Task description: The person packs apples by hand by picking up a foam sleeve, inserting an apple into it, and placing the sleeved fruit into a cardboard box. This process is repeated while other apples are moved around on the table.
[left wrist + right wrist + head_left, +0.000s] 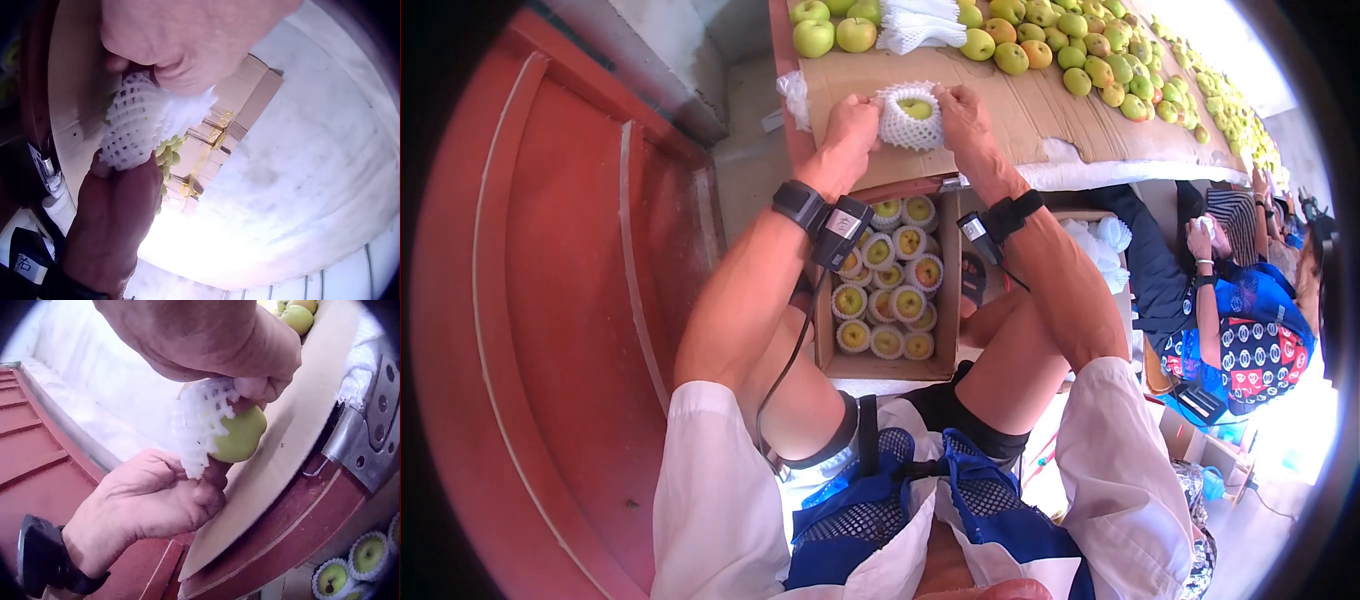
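Red panelling (565, 330) stands beside a grey wall (658, 55), bright light (1245, 40) glaring upper right

Matt plastic foam, rough with open mesh, makes up the net (199, 422) around an apple (244, 434), whose smooth skin carries a soft gloss. Dull, paper-faced cardboard forms the sheet (1020, 120); the box (949, 330) shows the same matt board, and the tape (217, 136) looks like shiny plastic film. Smooth paint coats the table edge (312, 512), set against a hinge (367, 415) of bare metal with a bright sheen, and covers the red panel (550, 300) as well. The sleeve (720, 480) is matt, wrinkled cloth, the vest (855, 515) fabric with mesh, the wrist camera (835, 252) hard plastic.
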Tool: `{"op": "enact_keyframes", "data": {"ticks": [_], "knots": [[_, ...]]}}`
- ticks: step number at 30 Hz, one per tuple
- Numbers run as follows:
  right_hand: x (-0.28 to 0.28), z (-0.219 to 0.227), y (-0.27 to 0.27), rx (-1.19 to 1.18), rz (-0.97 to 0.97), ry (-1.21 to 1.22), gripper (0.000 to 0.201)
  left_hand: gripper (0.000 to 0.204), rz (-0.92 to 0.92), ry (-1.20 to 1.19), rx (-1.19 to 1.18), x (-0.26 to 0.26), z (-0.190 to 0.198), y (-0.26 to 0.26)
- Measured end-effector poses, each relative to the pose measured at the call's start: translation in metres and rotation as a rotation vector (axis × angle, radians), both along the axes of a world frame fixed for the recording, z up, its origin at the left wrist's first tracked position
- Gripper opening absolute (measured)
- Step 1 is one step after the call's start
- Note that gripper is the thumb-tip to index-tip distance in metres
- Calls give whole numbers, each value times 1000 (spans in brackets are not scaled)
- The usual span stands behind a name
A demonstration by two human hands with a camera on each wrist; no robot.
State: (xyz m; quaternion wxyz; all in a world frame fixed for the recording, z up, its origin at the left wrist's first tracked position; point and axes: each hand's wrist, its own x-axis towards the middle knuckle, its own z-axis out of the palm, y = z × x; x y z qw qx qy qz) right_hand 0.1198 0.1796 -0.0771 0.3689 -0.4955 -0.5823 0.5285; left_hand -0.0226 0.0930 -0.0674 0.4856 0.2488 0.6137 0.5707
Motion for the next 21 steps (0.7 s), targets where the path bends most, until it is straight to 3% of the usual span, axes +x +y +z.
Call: {"op": "enact_keyframes", "data": {"ticks": [9,21], "knots": [[-5,-1,6,146,-71,119,37,26,114,-185,172,13,8,1],[-1,17,5,147,-117,295,33,23,-15,-335,260,12,3,6]]}}
